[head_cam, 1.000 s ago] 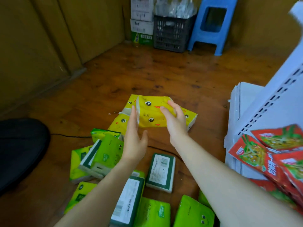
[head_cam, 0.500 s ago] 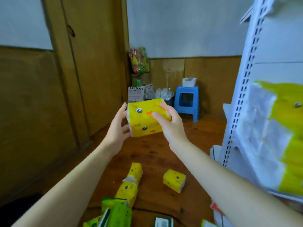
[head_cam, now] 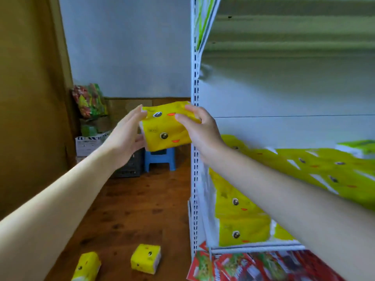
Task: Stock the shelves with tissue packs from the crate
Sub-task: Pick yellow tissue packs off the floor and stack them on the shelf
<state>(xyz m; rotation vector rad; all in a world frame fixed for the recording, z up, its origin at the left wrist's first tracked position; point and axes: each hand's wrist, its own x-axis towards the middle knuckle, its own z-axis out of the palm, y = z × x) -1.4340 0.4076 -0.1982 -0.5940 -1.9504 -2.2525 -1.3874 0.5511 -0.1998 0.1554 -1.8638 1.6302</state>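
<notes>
I hold two stacked yellow tissue packs (head_cam: 165,129) with cartoon faces at chest height, just left of the white shelf upright (head_cam: 195,138). My right hand (head_cam: 199,128) grips their right end, fingers curled over the top. My left hand (head_cam: 126,136) presses against the left end with straight fingers. Yellow tissue packs (head_cam: 239,220) stand stacked on the shelf below my right arm, and more of them (head_cam: 324,169) lie blurred further right. Two loose yellow packs (head_cam: 146,258) (head_cam: 87,266) lie on the wooden floor.
Red snack bags (head_cam: 243,266) fill the shelf level below. At the back stand a blue stool (head_cam: 160,159), a dark crate (head_cam: 129,167), a white carton (head_cam: 89,142) and hanging snack bags (head_cam: 89,102). A brown wooden wall runs along the left.
The packs were lifted from the floor and carried up and to the right, reaching the shelf's edge. My view rose from the floor to the shelf.
</notes>
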